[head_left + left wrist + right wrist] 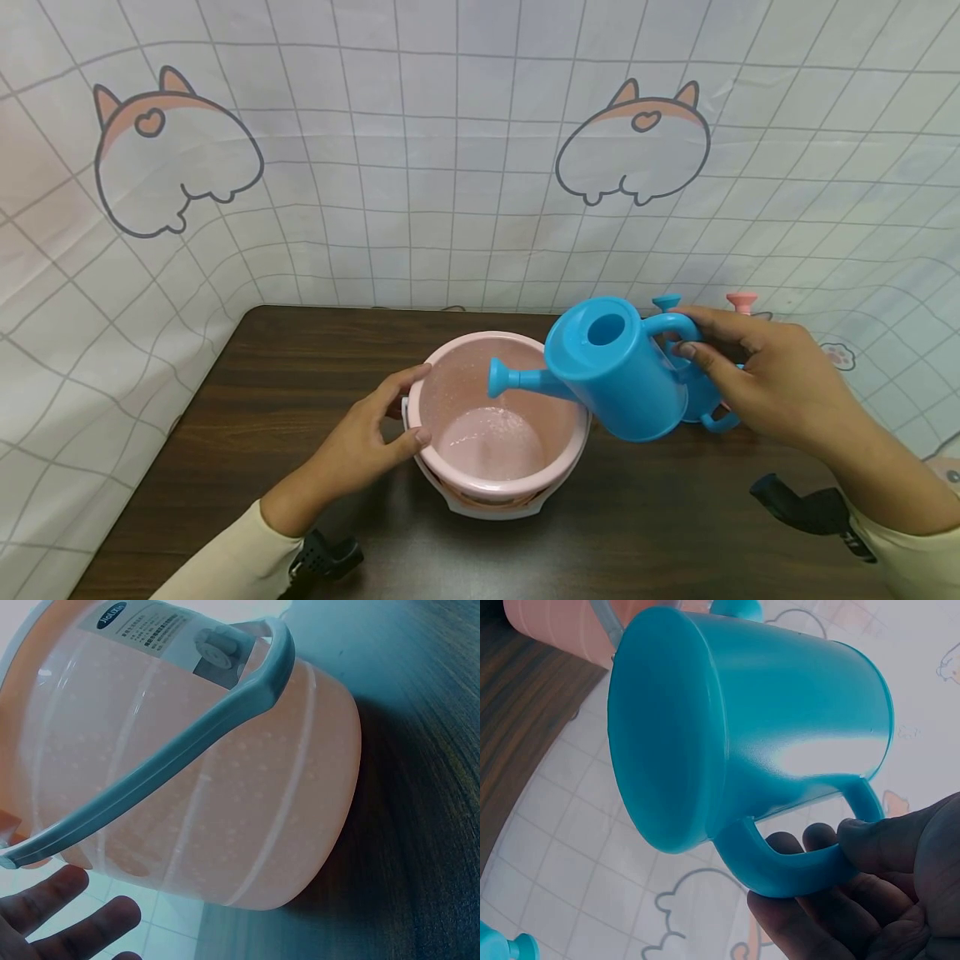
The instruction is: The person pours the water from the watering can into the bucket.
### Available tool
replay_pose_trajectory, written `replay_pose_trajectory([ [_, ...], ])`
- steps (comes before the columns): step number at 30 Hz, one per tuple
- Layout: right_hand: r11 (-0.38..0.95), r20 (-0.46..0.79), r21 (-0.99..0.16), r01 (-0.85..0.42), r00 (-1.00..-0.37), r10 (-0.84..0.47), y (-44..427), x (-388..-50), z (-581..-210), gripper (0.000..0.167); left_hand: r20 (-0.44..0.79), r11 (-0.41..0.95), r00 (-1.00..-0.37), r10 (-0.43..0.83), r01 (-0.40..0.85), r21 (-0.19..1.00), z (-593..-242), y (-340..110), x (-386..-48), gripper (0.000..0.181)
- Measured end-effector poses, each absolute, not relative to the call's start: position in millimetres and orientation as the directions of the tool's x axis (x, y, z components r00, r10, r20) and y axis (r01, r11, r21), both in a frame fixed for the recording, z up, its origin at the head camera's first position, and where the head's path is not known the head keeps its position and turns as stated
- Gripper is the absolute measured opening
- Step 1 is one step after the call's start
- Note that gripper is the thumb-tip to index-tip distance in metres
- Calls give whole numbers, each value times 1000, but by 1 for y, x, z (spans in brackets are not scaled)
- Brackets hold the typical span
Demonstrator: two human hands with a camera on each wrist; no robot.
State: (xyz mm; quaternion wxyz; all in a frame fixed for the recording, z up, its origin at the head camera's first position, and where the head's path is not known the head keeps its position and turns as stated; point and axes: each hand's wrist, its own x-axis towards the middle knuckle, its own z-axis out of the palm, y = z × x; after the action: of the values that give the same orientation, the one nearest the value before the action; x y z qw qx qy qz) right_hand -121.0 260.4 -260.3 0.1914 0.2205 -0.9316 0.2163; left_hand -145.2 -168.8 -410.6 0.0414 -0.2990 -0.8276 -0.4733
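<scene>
At the right of the head view, the right hand grips the blue can by its handle, its spout over the pink bucket at lower centre. The left hand, left of centre, touches the bucket's rim with thumb and fingers spread, not curled round it.

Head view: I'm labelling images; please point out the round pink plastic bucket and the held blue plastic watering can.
Round pink plastic bucket [497, 487]: head view, front of its rim.
Held blue plastic watering can [633, 398]: head view, side of its body.
</scene>
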Motion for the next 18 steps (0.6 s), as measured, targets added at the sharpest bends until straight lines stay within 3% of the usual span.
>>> replay_pose_trajectory([
  [18, 812, 449, -318, -490, -832, -326, 261, -122, -259, 45, 362, 371, -814, 454, 542, 754, -411, -168, -146, 71],
])
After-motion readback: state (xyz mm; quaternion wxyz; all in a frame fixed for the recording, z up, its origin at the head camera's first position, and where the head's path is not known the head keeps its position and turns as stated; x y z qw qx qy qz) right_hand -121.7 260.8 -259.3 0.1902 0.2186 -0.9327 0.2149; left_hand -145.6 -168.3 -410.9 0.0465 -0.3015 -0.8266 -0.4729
